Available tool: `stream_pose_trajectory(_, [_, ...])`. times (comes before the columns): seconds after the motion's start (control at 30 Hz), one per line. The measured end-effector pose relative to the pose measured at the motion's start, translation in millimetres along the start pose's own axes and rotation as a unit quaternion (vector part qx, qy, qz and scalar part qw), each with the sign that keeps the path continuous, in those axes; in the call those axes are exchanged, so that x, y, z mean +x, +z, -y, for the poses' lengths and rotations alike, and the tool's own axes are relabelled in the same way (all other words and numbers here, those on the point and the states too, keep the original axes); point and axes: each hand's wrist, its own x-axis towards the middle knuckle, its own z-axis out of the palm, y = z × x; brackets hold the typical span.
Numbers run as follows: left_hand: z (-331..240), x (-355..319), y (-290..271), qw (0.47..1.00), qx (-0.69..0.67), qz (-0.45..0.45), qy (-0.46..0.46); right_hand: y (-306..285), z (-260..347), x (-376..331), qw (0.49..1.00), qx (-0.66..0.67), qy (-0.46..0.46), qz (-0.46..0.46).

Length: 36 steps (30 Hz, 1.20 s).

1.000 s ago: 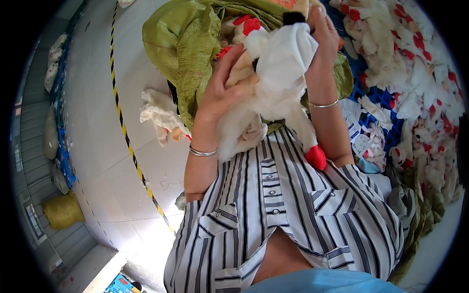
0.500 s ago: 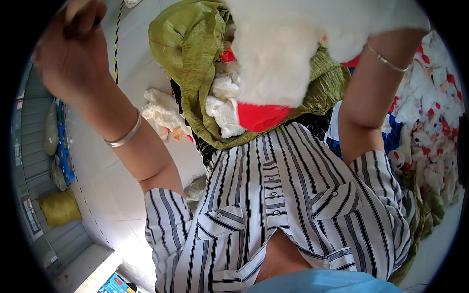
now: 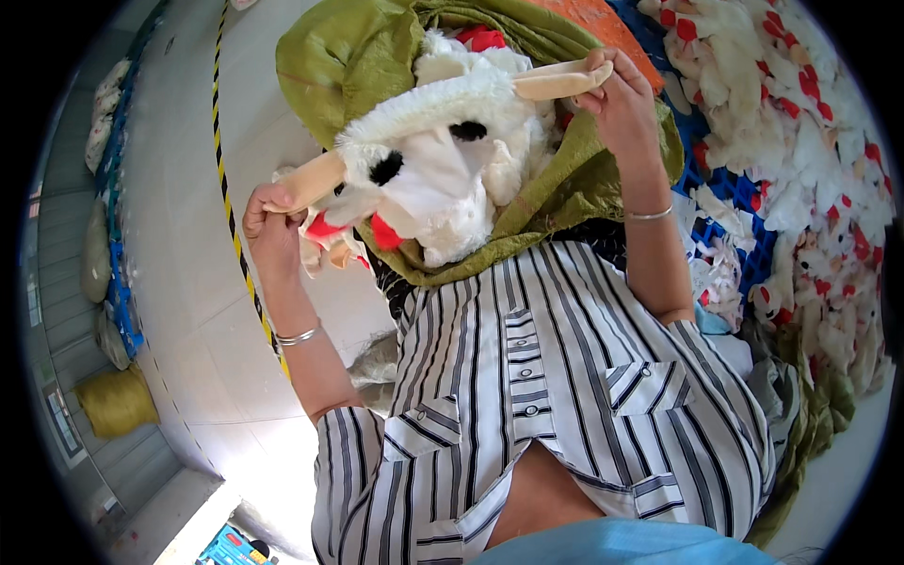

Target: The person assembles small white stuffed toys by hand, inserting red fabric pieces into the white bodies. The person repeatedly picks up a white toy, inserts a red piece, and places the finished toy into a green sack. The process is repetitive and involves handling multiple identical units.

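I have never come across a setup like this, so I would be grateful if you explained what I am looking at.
There is no machine here, just a person's two bare hands. The view comes from a wide fisheye camera worn on the head, looking down, so straight edges bend. The left hand and right hand each hold a beige flap of a limp white plush piece, spread above an open green sack. More plush pieces, white with red parts, lie heaped at the right.

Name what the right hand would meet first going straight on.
Past the tan flap it pinches, the right hand would probably meet the orange material, or pass above it; depth is unclear.
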Motion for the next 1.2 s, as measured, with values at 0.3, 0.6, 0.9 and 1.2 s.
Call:
stream_pose_trajectory(0.3, [65.2, 41.7, -46.8, 0.906, 0.421, -0.017, -0.027, 44.0, -27.0, 11.8, 0.974, 0.012, 0.11, 0.196])
stream_pose_trajectory(0.6, [46.6, 74.0, 81.9, 0.892, 0.421, 0.158, -0.042, 111.1, -31.6, 53.2, 0.992, 0.0, 0.079, 0.096])
stream_pose_trajectory(0.9, [114.8, 107.8, 96.1, 0.972, 0.21, 0.085, -0.062, 89.2, -113.9, 23.4, 0.873, -0.386, -0.207, 0.215])
stream_pose_trajectory(1.2, [110.5, 103.1, 106.8, 0.952, 0.128, 0.196, -0.199, 61.5, -104.3, 30.5, 0.926, -0.331, -0.06, 0.173])
